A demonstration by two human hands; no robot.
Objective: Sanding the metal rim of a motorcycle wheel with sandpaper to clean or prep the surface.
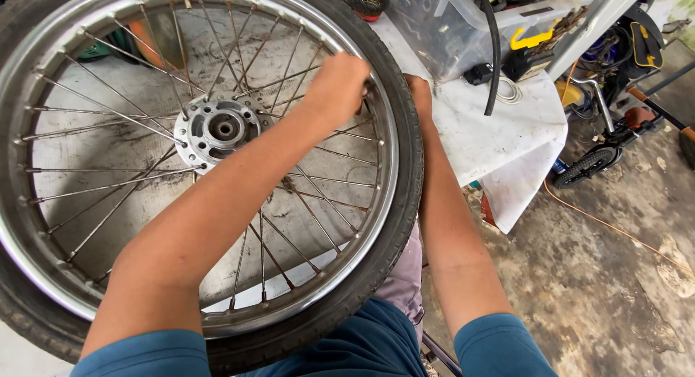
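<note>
A large spoked motorcycle wheel (217, 30) with a black tyre (409, 167) and chrome rim lies across my lap, its hub (221, 127) left of centre. My left hand (337, 87) reaches over the spokes and is closed at the inner side of the rim on the right; what it grips is hidden by the fist. My right hand (418, 91) is behind the tyre's outer edge at the same spot, fingers curled on the tyre and mostly hidden.
A table with a white cloth (499, 131) stands just right of the wheel, bearing a clear plastic bin (449, 30), a black hose and tools. A small black wheel (583, 167) and an orange cord (615, 229) lie on the stained concrete floor.
</note>
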